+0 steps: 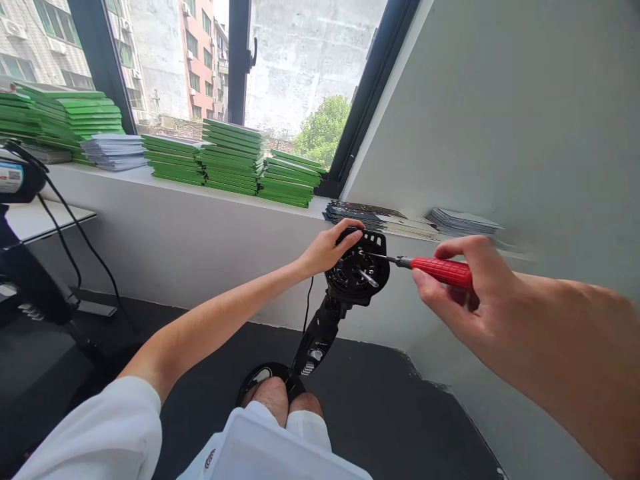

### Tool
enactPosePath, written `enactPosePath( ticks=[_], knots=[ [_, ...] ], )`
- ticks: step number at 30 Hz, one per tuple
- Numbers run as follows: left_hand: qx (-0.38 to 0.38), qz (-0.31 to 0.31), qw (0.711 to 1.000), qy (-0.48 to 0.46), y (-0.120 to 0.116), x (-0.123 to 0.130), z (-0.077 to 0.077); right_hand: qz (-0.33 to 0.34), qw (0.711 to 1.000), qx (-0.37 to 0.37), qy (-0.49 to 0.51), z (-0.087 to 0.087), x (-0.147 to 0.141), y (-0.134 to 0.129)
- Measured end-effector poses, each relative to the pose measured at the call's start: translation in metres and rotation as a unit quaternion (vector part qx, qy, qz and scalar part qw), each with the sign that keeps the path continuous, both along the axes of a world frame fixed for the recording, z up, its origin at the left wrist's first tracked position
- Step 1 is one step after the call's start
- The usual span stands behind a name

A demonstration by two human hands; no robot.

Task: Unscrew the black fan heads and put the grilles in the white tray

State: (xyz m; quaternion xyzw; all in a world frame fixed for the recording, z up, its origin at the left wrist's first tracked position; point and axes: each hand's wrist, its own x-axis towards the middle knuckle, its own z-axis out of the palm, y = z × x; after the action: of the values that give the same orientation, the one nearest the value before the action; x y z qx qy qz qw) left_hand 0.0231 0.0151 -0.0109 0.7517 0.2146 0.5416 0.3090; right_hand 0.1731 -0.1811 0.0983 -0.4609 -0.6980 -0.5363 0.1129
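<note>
A black fan motor housing (353,283) faces me on top of a black stand (320,337) with a knob and buttons. A metal shaft (369,278) sticks out of its middle. My left hand (333,247) grips the housing's upper left edge, fingers over the slotted rim. In my right hand (470,280) is a screwdriver (440,271) with a red handle, held between thumb and fingers. Its dark shank points left, and the tip meets the upper part of the housing's front. Whether it sits in a screw is too small to tell.
A white tray or lid (285,450) lies across my lap. The round black base (263,377) stands by my knees. Stacks of green-edged books (233,160) and dark booklets (365,213) line the windowsill. At left are a white desk (50,217) and hanging cables (97,257).
</note>
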Motion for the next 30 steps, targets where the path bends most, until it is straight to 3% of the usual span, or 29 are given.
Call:
enactPosePath(
  ticks=[2, 7, 11, 15, 18, 22, 25, 27, 30],
  knots=[
    [-0.002, 0.008, 1.000, 0.008, -0.001, -0.001, 0.002, 0.018, 0.999, -0.046, 0.017, -0.001, 0.005, 0.002],
    [-0.007, 0.012, 1.000, 0.001, -0.004, -0.001, 0.003, -0.020, 0.997, 0.072, -0.022, -0.001, 0.010, 0.007],
    [-0.004, 0.009, 1.000, -0.001, -0.004, 0.000, 0.002, 0.002, 1.000, -0.009, 0.013, 0.004, 0.000, 0.005],
    [-0.007, 0.016, 1.000, 0.002, -0.003, -0.001, 0.002, -0.053, 0.998, 0.028, -0.006, 0.008, -0.007, 0.004],
    [-0.005, 0.015, 1.000, 0.000, -0.004, -0.002, 0.002, -0.043, 0.996, -0.056, 0.053, 0.010, -0.007, 0.007],
    [-0.015, 0.019, 1.000, -0.002, -0.005, -0.001, 0.004, -0.087, 0.996, 0.006, 0.017, 0.011, -0.008, 0.010],
    [-0.015, 0.010, 1.000, -0.006, -0.002, -0.002, 0.003, -0.030, 0.999, -0.001, -0.018, 0.012, -0.007, 0.010],
    [-0.016, -0.031, 0.999, -0.006, 0.001, -0.005, 0.001, 0.023, 0.999, -0.003, -0.036, 0.011, -0.006, 0.008],
    [-0.008, -0.102, 0.995, -0.002, 0.005, -0.011, -0.004, 0.048, 0.997, 0.005, -0.057, 0.004, -0.001, 0.002]
  ],
)
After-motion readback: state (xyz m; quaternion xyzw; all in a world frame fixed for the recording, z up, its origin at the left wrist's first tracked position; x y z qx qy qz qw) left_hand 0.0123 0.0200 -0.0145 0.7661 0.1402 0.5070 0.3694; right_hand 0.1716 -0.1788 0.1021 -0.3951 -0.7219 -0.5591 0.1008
